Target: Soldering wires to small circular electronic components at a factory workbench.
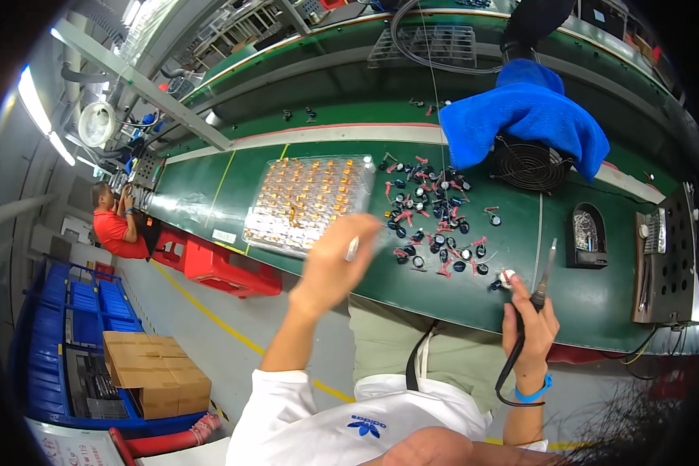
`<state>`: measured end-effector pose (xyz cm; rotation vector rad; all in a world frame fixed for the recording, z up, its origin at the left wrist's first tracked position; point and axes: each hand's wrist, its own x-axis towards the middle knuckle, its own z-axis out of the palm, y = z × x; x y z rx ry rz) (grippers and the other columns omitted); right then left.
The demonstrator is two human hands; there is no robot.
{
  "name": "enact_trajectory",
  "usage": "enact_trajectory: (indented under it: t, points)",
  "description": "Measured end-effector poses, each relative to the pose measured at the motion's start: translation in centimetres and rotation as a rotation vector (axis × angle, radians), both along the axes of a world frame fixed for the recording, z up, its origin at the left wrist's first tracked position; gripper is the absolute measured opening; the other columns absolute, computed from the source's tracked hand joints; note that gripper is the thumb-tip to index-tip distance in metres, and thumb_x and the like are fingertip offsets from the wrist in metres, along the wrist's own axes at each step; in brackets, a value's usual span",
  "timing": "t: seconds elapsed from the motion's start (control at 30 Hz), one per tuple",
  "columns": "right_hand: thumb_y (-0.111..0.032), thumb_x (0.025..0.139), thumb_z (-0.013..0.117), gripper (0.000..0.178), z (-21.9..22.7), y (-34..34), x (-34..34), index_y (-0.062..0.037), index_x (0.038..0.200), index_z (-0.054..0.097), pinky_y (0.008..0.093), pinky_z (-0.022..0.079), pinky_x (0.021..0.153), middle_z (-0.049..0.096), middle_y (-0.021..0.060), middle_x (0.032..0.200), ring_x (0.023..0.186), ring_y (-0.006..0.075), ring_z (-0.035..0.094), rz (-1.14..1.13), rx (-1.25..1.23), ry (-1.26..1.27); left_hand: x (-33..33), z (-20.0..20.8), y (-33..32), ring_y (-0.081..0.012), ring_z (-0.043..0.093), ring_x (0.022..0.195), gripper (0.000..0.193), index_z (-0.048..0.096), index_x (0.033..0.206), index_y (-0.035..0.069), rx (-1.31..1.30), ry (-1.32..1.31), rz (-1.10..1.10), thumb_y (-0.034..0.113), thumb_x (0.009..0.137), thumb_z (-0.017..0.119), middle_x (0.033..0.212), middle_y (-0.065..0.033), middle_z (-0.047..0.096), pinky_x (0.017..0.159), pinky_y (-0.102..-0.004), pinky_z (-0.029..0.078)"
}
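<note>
My left hand (335, 260) is raised by the near right corner of a clear plastic tray (258, 233) holding rows of small orange-topped parts. Its fingers are curled and partly blurred; a slim silvery thing (352, 248) shows at them, its kind unclear. My right hand (533, 330) grips a soldering iron (542, 289), tip pointing up and away, its black cord hanging past the wrist. At that hand's fingertips is a small round white-and-red part (507, 277). A loose pile of small round black parts with reddish leads (443, 225) spreads between tray and right hand.
Beyond the pile stands a round black fan (531, 165) under a blue cloth (532, 109). On the right are a black tip-cleaning holder (586, 237) and a metal box (674, 260). Red stools (229, 268) stand left; a person in red (120, 233) sits farther along the bench.
</note>
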<state>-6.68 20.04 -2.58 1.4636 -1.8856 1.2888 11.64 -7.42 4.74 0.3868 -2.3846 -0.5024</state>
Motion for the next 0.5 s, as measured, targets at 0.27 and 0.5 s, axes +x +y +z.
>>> enact_trajectory:
  t: [0.27, 0.5]
  points:
    - [0.014, 0.086, 0.069, 0.036, -0.6, 0.4, -0.1, 0.0015, 0.119, 0.06, 0.0338, 0.054, 0.069, 0.074, 0.0236, 0.122, 0.077, 0.0276, 0.063, 0.032, -0.022, -0.088, 6.0, -0.7, -12.2, -0.0296, 0.077, 0.089, 0.018, 0.074, 0.11, -0.003, -0.126, -0.136, 0.449, 0.008, 0.095, 0.071, 0.103, -0.0181, 0.078, 0.08, -0.0372, 0.058]
    - [0.014, 0.084, 0.069, 0.033, 0.0, 0.3, 0.1, 0.0024, 0.114, 0.061, 0.0335, 0.053, 0.067, 0.075, 0.0227, 0.12, 0.073, 0.0271, 0.062, 0.013, -0.017, -0.106, 3.9, -0.3, -11.4, -0.019, 0.075, 0.089, 0.019, 0.073, 0.111, -0.003, 0.03, -0.001, 0.354, -0.003, 0.091, 0.073, 0.097, -0.0139, 0.077, 0.081, -0.0302, 0.058]
